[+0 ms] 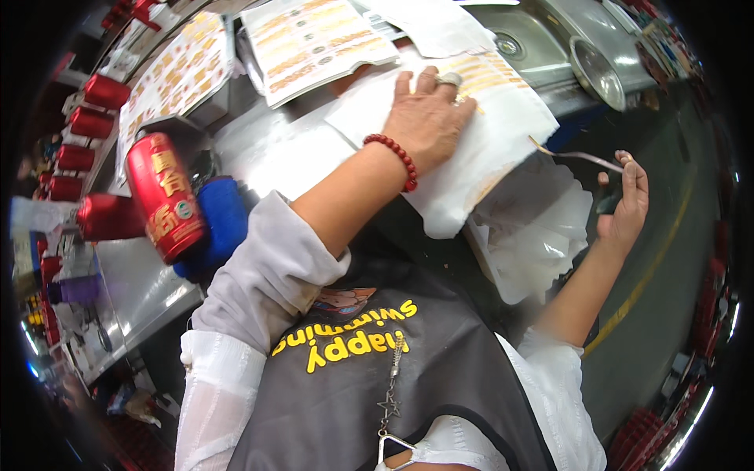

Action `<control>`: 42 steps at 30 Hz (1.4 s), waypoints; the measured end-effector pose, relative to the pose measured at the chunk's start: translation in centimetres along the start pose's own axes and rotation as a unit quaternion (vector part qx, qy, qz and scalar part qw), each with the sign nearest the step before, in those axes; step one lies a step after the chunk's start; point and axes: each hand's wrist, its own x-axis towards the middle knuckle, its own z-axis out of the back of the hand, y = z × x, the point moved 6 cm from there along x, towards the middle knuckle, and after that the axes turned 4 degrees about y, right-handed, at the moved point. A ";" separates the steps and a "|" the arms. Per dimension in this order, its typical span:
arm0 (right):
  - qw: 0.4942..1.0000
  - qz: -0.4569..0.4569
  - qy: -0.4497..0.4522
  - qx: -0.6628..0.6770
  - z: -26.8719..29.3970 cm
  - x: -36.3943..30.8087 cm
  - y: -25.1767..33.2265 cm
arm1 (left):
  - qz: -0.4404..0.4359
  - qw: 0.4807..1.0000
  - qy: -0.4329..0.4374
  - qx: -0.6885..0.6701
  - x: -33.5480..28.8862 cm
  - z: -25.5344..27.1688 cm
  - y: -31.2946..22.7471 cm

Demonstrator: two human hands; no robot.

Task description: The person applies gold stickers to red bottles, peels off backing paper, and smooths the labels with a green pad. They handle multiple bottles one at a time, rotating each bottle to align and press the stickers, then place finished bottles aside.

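nearest the lens: dark grey apron, smooth fabric, raised yellow lettering, with a metal chain of beads and an open star hanging down it. white shirt sleeve, thin and slightly sheer, grey rolled cuff above it, bunched in soft folds.

left hand is spread, palm down on a white sheet, fingers loosely apart, not gripping anything. pale band on one finger, round red bead bracelet on the wrist. sheet is smooth, rows of yellow-orange print near its far end, near corner curling down past the bench edge.

right hand is off the sheet's right side, fingers curled and mostly closed, fingertips holding one end of a thin strip. strip is narrow, pale, slightly bowed; its yellowish far end is by the sheet's right edge. can't tell the material.

below the sheet: crumpled translucent film, wrinkled plastic look. bench is shiny bare metal. on it, a printed stack, flat and rectangular; left, a glossy red cylindrical bottle, tilted, beside a soft-looking blue bundle. far right, steel sink and a round shallow steel bowl.
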 end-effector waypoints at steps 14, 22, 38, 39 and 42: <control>0.810 0.182 0.498 -0.251 -28.4 -11.7 5.2 | 0.186 0.925 -0.330 0.017 -30.4 16.3 7.0; 0.768 0.191 0.571 -0.218 -37.5 -17.6 6.3 | 0.289 0.895 -0.341 0.002 -36.2 13.3 12.0; 0.719 0.228 0.625 -0.202 -42.7 -21.7 8.1 | 0.277 0.911 -0.305 -0.020 -35.7 13.6 14.3; 0.722 0.227 0.623 -0.199 -43.0 -21.9 8.3 | 0.281 0.911 -0.300 -0.024 -35.6 13.7 14.5; 0.707 0.256 0.629 -0.197 -43.8 -22.4 8.4 | 0.262 0.920 -0.292 -0.017 -34.6 14.1 15.0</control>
